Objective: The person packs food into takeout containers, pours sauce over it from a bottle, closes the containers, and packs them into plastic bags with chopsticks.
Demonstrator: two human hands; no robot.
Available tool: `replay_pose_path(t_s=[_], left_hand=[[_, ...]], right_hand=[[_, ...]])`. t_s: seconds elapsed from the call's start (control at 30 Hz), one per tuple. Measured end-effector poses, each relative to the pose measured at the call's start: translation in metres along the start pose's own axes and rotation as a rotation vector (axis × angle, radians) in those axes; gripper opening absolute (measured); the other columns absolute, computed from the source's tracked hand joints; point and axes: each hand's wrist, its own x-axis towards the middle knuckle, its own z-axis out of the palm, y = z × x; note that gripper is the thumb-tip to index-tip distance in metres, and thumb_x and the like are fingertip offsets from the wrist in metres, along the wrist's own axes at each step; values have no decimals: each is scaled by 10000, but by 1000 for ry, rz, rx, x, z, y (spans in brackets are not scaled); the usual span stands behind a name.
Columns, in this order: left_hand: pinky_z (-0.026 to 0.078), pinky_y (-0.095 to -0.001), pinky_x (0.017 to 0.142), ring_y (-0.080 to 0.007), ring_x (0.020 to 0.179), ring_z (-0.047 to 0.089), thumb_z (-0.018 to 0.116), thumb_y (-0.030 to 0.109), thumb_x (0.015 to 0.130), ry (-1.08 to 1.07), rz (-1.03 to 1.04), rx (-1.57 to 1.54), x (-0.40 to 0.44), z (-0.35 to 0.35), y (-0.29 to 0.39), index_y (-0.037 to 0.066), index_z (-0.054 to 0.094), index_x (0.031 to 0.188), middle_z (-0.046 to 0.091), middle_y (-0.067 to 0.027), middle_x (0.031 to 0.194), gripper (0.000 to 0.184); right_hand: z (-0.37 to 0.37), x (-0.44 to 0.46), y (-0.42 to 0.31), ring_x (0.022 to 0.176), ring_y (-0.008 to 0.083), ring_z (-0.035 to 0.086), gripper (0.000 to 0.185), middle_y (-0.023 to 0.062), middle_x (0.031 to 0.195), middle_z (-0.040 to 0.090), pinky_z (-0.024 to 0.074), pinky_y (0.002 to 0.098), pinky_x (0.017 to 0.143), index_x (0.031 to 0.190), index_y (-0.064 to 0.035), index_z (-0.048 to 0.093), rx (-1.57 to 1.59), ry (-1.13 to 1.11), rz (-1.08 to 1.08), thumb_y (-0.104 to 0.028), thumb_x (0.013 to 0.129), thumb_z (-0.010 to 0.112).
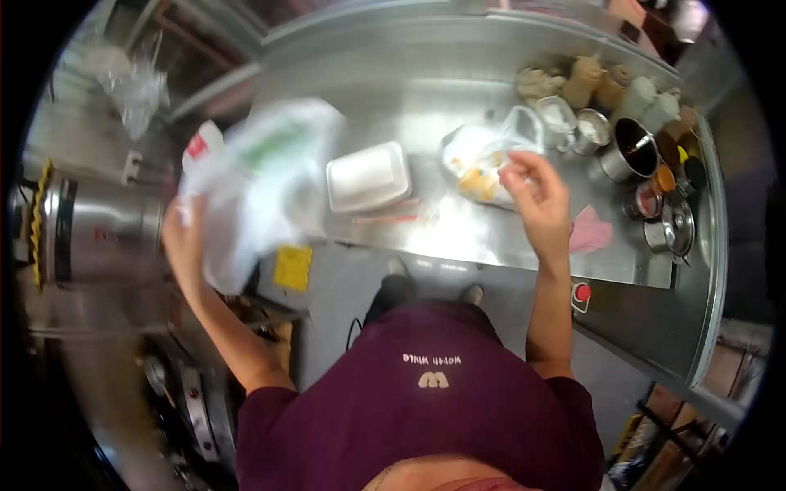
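Note:
My left hand grips the edge of a white plastic bag with green print, blurred by motion over the left end of the steel counter. On the right, my right hand is above a second plastic bag with white and yellow-orange things inside. Its fingers are curled near the bag's handle; whether they hold it is hard to tell. A white lidded container lies between the bags, with a thin reddish stick in front of it.
Squeeze bottles, a dark-filled pot, small tubs and jars line the counter's back right. A pink cloth lies near the front edge. A large steel vessel stands at far left; a yellow mat is below the counter.

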Motion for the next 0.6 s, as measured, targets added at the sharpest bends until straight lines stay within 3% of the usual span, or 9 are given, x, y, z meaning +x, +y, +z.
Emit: replay_pose_path(t_s=[0.03,0.13,0.23,0.33,0.43,0.47,0.5,0.53,0.6], left_hand=[[413,-229,657,-97,726,517,579,221,847,156,-92,70,2,-14,-15,-23,614,963,610,-36,816,273],[413,-251,697,-112,744,524,568,316,846,288,-220,-30,5,-24,-51,-36,604,979,624,-70,821,378],[416,-262,701,-115,740,525,565,314,847,206,-225,73,22,-13,-111,-32,601,981,621,-86,803,373],[418,-257,698,-98,735,515,559,261,858,145,-192,25,44,7,-149,-41,594,967,621,-77,793,324],[419,-250,687,-89,730,507,547,232,868,70,-228,-121,63,26,-186,-45,595,959,619,-61,793,296],[418,-249,676,-90,719,505,547,238,869,63,-231,-131,70,35,-195,-44,595,958,612,-59,776,299],[416,-248,672,-89,711,502,538,251,876,39,-245,-144,77,43,-201,-49,590,957,605,-55,758,315],[416,-246,674,-89,716,501,534,258,879,20,-262,-167,82,51,-204,-50,588,957,603,-58,759,322],[416,-244,678,-91,727,500,526,268,884,-14,-303,-247,93,72,-208,-50,580,976,599,-65,773,335]], right_hand=[[12,9,4,798,116,554,243,50,878,578,466,239,688,1040,5,568,-13,-39,-8,-73,811,585],[69,39,19,816,167,564,283,63,870,592,463,277,728,1029,-2,573,-259,-219,0,-142,788,619],[138,80,65,918,247,544,400,107,976,590,444,348,804,1052,0,561,-544,-453,-73,-249,753,650],[198,126,133,1029,287,503,551,173,1093,552,406,359,884,1144,-2,516,-869,-786,-255,-293,706,685],[229,149,157,1152,328,428,720,210,1213,479,362,376,956,1236,-8,442,-1021,-936,102,-371,670,700],[228,152,148,1182,331,413,840,226,1245,453,348,370,980,1288,4,374,-956,-862,134,-424,645,705],[219,150,158,1136,315,460,820,228,1230,466,375,355,946,1272,24,384,-828,-650,213,-426,663,699],[209,142,151,1060,281,510,745,213,1150,520,419,354,878,1244,40,410,-691,-442,290,-408,710,674],[185,108,137,887,226,580,551,171,962,593,470,311,751,1105,34,510,-735,-125,219,-379,763,639]])
